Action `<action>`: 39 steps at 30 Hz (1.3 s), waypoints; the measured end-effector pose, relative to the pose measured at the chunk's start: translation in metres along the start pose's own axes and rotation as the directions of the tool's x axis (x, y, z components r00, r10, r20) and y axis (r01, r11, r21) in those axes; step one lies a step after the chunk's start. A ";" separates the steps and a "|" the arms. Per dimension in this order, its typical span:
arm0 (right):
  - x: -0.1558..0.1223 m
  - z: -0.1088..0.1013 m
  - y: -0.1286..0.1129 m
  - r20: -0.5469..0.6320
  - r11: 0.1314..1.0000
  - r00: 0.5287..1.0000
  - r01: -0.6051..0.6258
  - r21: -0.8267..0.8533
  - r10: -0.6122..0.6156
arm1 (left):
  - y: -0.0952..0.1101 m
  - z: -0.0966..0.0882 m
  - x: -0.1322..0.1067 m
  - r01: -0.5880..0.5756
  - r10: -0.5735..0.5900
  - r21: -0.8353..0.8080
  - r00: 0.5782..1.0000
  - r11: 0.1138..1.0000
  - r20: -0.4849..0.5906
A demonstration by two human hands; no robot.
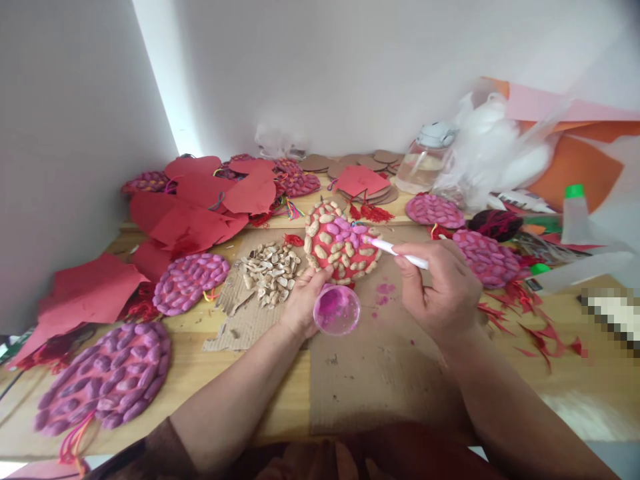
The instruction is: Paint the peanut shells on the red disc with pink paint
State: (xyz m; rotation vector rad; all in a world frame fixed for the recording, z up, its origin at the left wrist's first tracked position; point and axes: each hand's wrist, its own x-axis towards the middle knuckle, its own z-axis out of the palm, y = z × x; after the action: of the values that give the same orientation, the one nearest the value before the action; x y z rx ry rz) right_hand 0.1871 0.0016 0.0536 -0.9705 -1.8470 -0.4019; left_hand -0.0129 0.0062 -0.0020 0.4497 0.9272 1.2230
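My right hand (434,290) is closed on a white-handled paintbrush (397,253), whose tip touches a red disc covered in peanut shells (341,243), partly painted pink. My left hand (303,299) holds that disc by its lower edge and is closed around a small clear cup of pink paint (337,309). A pile of bare peanut shells (270,269) lies just left of the disc on a sheet of cardboard (370,373).
Finished purple shell discs lie at the left (189,281), the front left (103,377) and the right (487,257). Red paper cutouts (200,207) cover the back left. A glass jar (425,163), white stuffing (493,150) and a green-capped glue bottle (574,213) stand at the right.
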 end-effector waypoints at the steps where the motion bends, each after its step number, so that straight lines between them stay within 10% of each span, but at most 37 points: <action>1: 0.000 0.000 0.000 0.003 1.000 1.000 -0.010 0.006 0.010 | 0.000 -0.001 0.000 0.009 -0.009 -0.004 1.000 1.000 0.000; 39: 0.000 -0.002 0.007 -0.017 0.991 0.992 -0.126 0.044 0.127 | 0.004 -0.001 0.000 -0.026 0.025 0.009 0.999 1.000 0.026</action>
State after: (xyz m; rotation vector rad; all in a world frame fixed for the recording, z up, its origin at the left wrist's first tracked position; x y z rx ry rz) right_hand 0.1939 0.0047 0.0536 -1.0447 -1.7584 -0.2925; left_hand -0.0155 0.0075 0.0003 0.4849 0.9082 1.2339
